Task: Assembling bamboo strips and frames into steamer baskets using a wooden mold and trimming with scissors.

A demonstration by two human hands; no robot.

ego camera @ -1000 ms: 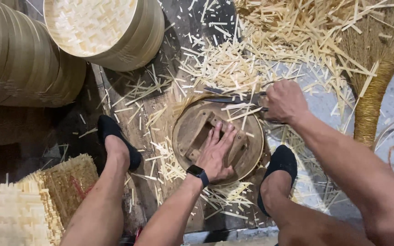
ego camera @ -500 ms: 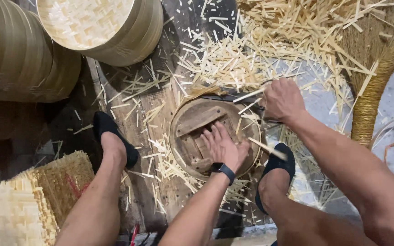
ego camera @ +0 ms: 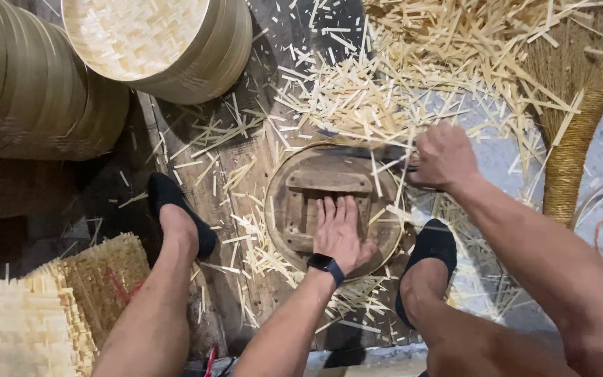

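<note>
My left hand presses flat, fingers spread, on a round wooden disc with raised cross bars, lying on a plank floor between my feet. My right hand is closed around the handle of a knife at the disc's upper right edge. Its dark blade lies along the disc's top rim. Thin bamboo offcuts stick out around the disc. A black watch sits on my left wrist.
A heap of cut bamboo strips lies beyond the disc. A straw broom lies at right. An open bamboo steamer ring and stacked rings stand upper left. Woven bamboo mats pile at lower left. My black shoes flank the disc.
The disc has turned under my left hand, so its cross bars now lie level. My left hand shifted on it. My right hand stays at the upper right rim with the knife.
</note>
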